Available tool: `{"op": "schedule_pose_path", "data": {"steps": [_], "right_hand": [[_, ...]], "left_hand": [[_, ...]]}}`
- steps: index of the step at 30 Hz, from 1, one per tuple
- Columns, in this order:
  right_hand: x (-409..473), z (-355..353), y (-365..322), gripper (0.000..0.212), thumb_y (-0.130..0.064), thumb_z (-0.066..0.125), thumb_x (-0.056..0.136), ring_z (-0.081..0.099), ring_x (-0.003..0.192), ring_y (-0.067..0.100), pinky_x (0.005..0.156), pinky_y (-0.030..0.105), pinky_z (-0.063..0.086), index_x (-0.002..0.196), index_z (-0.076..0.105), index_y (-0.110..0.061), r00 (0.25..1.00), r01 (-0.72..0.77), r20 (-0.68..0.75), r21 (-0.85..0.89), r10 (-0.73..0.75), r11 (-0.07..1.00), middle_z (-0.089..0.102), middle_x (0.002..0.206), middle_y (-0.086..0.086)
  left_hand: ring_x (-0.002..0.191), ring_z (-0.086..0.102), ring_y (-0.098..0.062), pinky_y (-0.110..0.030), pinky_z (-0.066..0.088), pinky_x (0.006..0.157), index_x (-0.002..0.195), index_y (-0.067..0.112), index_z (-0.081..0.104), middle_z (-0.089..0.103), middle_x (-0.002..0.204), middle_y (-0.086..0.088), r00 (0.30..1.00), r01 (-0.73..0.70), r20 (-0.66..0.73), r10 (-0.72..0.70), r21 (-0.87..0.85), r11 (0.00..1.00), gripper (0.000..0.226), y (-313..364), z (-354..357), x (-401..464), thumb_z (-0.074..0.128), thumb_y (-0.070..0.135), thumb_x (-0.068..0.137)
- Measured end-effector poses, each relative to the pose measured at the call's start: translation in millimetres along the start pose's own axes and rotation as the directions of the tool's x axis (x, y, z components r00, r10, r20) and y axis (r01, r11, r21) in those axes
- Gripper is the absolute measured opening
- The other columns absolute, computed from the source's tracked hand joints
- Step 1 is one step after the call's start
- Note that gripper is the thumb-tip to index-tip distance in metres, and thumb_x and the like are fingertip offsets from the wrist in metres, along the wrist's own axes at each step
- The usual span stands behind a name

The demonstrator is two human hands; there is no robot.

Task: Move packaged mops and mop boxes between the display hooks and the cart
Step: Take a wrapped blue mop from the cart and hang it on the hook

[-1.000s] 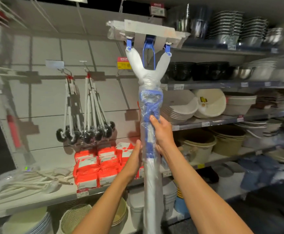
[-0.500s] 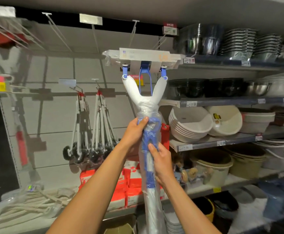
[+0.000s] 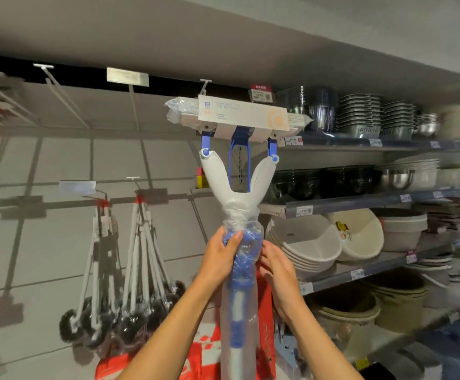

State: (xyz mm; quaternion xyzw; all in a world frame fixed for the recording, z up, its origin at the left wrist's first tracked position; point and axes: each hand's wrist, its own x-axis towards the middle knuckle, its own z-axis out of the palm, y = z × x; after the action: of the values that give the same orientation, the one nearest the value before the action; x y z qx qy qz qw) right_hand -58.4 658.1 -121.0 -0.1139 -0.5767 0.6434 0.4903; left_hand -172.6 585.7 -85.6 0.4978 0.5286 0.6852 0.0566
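A packaged mop [image 3: 234, 185] stands upright in front of me, head up, white with blue fittings and a clear plastic sleeve over its handle. Its flat head, wrapped in a white card label, is up at the level of the long display hooks [image 3: 61, 97] under the ceiling. My left hand [image 3: 222, 256] grips the blue collar of the handle from the left. My right hand [image 3: 276, 266] rests against the handle's right side with fingers spread along the plastic. No cart is in view.
Bundles of round black brushes [image 3: 130, 303] hang on the grey panel wall to the left. Red boxes [image 3: 204, 349] sit low behind the handle. Shelves on the right carry stacked metal bowls [image 3: 360, 116], white plastic basins [image 3: 305, 242] and tubs.
The mop has gone higher, its head now near the top hooks. My left hand stays clasped on the blue collar; my right hand has come up level with it on the right side.
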Motion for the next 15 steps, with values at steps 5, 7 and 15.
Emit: {"op": "schedule_pose_path", "data": {"steps": [5, 7, 15], "right_hand": [[62, 0, -39, 0.029, -0.026, 0.051, 0.104, 0.069, 0.109, 0.026, 0.101, 0.047, 0.052, 0.12, 0.067, -0.008, 0.993, 0.107, -0.048, -0.034, -0.109, 0.994, 0.073, 0.114, 0.012], [85, -4, -48, 0.028, -0.027, 0.049, 0.105, 0.071, 0.103, 0.029, 0.095, 0.046, 0.055, 0.112, 0.068, -0.008, 0.996, 0.076, -0.055, -0.011, -0.076, 0.997, 0.074, 0.108, 0.014], [153, -51, -28, 0.017, -0.023, 0.052, 0.103, 0.071, 0.1, 0.031, 0.092, 0.048, 0.057, 0.105, 0.065, -0.011, 0.999, 0.046, -0.024, 0.013, -0.046, 0.999, 0.073, 0.108, 0.018]], "left_hand": [[0.105, 0.072, -0.018, -0.051, 0.052, 0.1, 0.116, 0.023, 0.069, 0.077, 0.109, 0.003, 0.998, -0.01, 0.062, 0.012, -0.027, 1.0, 0.047, -20, 26, 18, 0.06, 0.055, 0.082], [0.107, 0.071, -0.018, -0.051, 0.051, 0.101, 0.119, 0.022, 0.068, 0.076, 0.111, 0.003, 0.997, -0.006, 0.073, 0.008, -0.022, 1.0, 0.051, -28, 39, 25, 0.06, 0.056, 0.081], [0.115, 0.067, -0.013, -0.047, 0.048, 0.107, 0.129, 0.025, 0.064, 0.073, 0.12, 0.008, 0.996, 0.032, 0.081, -0.036, 0.058, 0.998, 0.043, -62, 88, 57, 0.057, 0.045, 0.091]]}}
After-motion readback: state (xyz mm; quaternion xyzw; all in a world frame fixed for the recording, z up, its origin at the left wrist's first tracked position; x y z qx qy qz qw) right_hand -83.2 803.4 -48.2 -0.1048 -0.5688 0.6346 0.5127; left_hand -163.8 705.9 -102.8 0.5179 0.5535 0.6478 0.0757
